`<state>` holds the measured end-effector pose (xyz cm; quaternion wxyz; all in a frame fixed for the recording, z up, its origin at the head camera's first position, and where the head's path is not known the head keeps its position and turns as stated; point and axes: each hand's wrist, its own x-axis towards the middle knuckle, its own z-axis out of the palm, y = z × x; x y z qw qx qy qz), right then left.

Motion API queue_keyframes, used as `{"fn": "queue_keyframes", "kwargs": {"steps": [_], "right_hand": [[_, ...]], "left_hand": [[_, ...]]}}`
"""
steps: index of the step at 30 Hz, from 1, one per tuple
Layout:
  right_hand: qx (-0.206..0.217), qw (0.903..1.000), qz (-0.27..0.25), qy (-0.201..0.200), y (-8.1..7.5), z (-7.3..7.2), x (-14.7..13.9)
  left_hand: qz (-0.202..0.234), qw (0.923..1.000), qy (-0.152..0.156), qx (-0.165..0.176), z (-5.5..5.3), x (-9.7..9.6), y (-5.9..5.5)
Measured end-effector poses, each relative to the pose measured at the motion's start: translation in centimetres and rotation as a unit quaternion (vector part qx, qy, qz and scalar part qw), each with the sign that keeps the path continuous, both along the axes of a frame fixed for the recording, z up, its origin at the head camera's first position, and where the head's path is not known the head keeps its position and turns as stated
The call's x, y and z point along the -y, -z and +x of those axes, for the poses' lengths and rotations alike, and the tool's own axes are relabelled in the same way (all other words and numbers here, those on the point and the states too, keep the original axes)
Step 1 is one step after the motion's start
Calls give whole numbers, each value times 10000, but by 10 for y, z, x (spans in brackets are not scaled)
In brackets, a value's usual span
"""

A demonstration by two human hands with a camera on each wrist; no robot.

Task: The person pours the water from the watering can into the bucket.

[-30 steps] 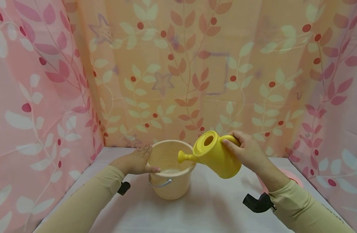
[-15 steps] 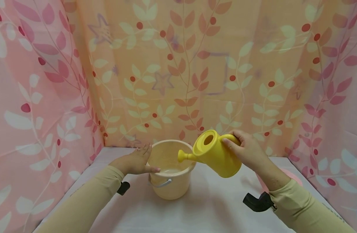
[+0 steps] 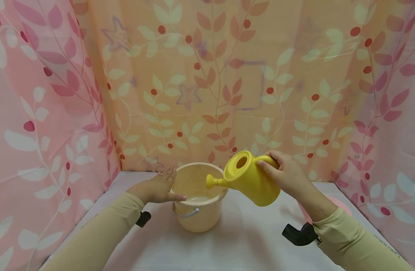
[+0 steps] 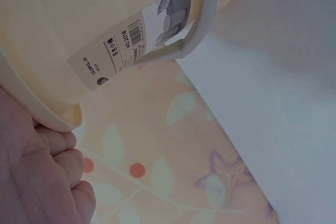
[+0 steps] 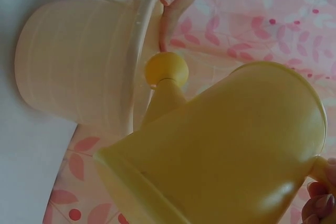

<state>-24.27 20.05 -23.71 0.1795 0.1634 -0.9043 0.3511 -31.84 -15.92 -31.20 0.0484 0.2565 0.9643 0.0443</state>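
Observation:
In the head view, my left hand (image 3: 159,188) rests on the left rim of a cream bucket (image 3: 200,218), its fingers and thumb stretched out along the edge. The bucket stands upright on the table with its grey handle (image 3: 188,214) hanging at the front. A yellow watering can (image 3: 256,184) is held by its handle in my right hand (image 3: 287,173). The can is tilted left, and its spout head (image 3: 211,181) is over the bucket's opening. The right wrist view shows the watering can (image 5: 231,145) up close beside the bucket (image 5: 79,61). Any flow from the spout cannot be made out.
A pink round object (image 3: 339,207) lies on the table at the right, partly hidden behind my right forearm. The pale table (image 3: 234,248) is bounded by leaf-patterned curtains (image 3: 221,75) at the back and both sides. A printed label (image 4: 134,38) is on the bucket's side.
The watering can has shifted very slightly upward and left in the head view. Both hands keep their places on the bucket rim and the can's handle.

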Motion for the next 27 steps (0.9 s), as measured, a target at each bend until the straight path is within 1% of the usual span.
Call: {"fn": "queue_keyframes", "kwargs": {"steps": [5,16,27], "right_hand": [[-9,10000,22,9,-1,1,0],[-34,10000,-11,1,-1,2,1],[-70,10000,-17,8,-1,2,1]], "left_hand": [[19,10000,33,-20,0,0,0],[93,10000,24,16,3,-1,-4],[51,10000,14,6,0,-1,-2]]}}
